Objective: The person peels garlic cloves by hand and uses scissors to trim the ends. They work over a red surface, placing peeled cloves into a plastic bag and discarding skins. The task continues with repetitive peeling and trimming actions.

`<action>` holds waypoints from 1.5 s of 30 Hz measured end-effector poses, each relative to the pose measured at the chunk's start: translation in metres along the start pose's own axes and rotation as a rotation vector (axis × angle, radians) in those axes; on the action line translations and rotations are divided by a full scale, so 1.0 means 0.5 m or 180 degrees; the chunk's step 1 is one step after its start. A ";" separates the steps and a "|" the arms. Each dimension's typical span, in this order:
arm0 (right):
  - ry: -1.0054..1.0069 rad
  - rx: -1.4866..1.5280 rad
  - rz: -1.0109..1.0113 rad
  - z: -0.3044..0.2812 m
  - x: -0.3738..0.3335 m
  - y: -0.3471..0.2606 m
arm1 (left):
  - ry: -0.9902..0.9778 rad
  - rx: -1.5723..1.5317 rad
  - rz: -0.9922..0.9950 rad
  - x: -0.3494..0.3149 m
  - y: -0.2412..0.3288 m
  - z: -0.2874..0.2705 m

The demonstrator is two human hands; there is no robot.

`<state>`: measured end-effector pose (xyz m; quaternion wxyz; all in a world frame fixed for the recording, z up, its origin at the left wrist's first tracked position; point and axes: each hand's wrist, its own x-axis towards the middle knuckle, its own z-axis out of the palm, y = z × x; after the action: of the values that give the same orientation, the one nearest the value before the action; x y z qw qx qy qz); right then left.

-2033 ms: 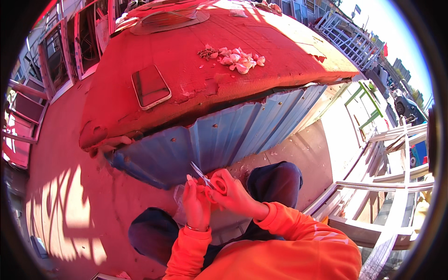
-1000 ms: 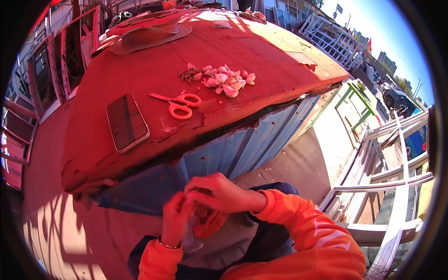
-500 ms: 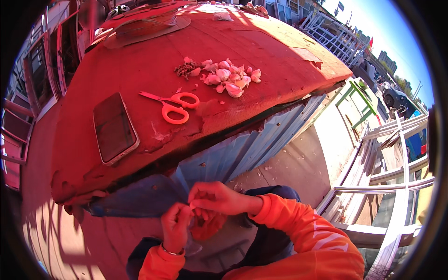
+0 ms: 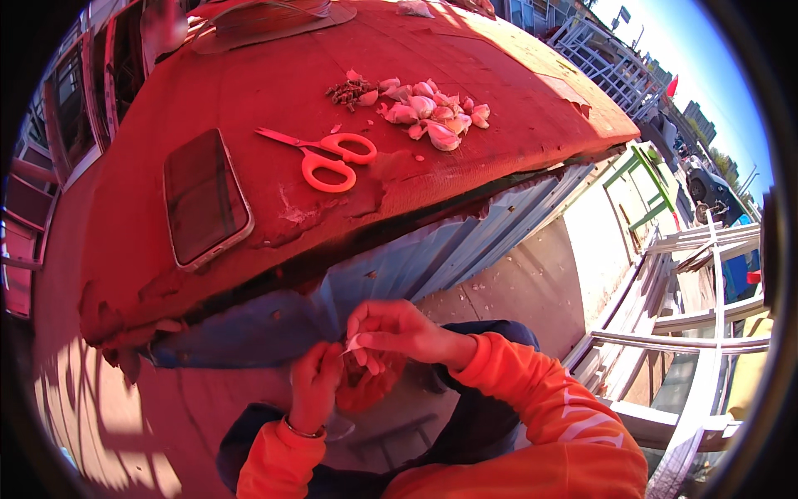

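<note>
Low in front of the table, my two hands meet above my lap. My left hand (image 4: 316,384) is closed, thumb and finger pinched on a garlic clove that its fingers mostly hide. My right hand (image 4: 397,331) pinches a thin pale bit of garlic skin (image 4: 353,342) right beside the left fingertips; its other fingers curl beneath. On the red-covered table (image 4: 291,91) lies a pile of garlic cloves (image 4: 445,135), with a small heap of brown scraps (image 4: 342,93) at its left. Scissors with orange handles (image 4: 328,170) lie open nearer me.
Left of the scissors lies a dark phone (image 4: 204,200). A ragged blue corrugated metal sheet (image 4: 399,270) hangs under the table's front edge. Below my hands is a red item (image 4: 366,395), partly hidden. White window frames (image 4: 706,341) lean at the right, near a green stool (image 4: 644,187).
My right hand has lifted slightly and turned at the left fingertips, and the pale bit shows more clearly. The whole view has shifted, so the table items sit higher in it.
</note>
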<state>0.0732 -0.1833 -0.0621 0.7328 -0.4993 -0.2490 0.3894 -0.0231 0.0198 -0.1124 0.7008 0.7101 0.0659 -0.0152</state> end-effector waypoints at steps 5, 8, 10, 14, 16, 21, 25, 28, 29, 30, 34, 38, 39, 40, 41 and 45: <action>0.0175 -0.0442 0.0074 0.003 0.004 0.013 | 0.0029 0.0062 0.0137 0.003 -0.006 0.016; 0.0177 -0.0527 0.0099 -0.007 0.014 0.018 | 0.0078 -0.0252 -0.0153 0.001 0.037 0.023; 0.0224 -0.0238 0.0136 0.001 0.015 0.020 | 0.0022 -0.0377 -0.0098 0.005 0.028 0.018; 0.0387 -0.0171 0.0128 -0.006 0.005 0.016 | -0.0019 -0.0336 -0.0291 0.000 0.008 0.000; 0.0437 -0.0262 0.0085 0.003 0.008 0.009 | 0.0072 -0.0422 -0.0078 0.005 0.009 0.008; 0.0532 -0.0410 0.0175 0.003 0.011 0.015 | 0.0251 -0.0674 0.0430 0.001 0.029 0.018; 0.0636 -0.0415 -0.0079 0.011 0.009 0.022 | 0.0231 -0.1105 0.0298 0.000 0.036 0.020; 0.0737 -0.0546 -0.0161 0.018 0.008 0.029 | 0.0101 -0.1168 0.0446 -0.006 0.040 0.026; 0.0746 -0.0508 -0.0103 0.019 0.007 0.031 | 0.0100 -0.1147 0.0395 -0.008 0.040 0.026; 0.0756 -0.0475 -0.0044 0.020 0.006 0.034 | 0.0099 -0.1130 0.0347 -0.010 0.039 0.026; 0.0700 -0.0444 -0.0084 0.020 0.004 0.046 | 0.0077 -0.1345 0.0322 -0.013 0.043 0.027; 0.0660 -0.0517 -0.0040 0.022 0.004 0.039 | 0.0247 -0.1018 0.0405 -0.013 0.045 0.023; 0.0654 -0.0513 -0.0049 0.023 0.004 0.039 | 0.0256 -0.0974 0.0425 -0.012 0.045 0.020; 0.0718 -0.0579 -0.0150 0.025 0.004 0.038 | 0.0264 -0.0930 0.0446 -0.012 0.044 0.019; 0.0784 -0.0645 -0.0250 0.027 0.004 0.036 | 0.0273 -0.0813 0.0493 -0.012 0.045 0.018; 0.0946 -0.1055 -0.0524 0.015 0.002 0.036 | 0.0367 -0.0256 0.0710 -0.010 0.043 0.017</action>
<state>0.0624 -0.1746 -0.0759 0.6987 -0.6427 -0.2388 0.2044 -0.0250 0.0108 -0.0906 0.7211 0.6841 0.0273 0.1063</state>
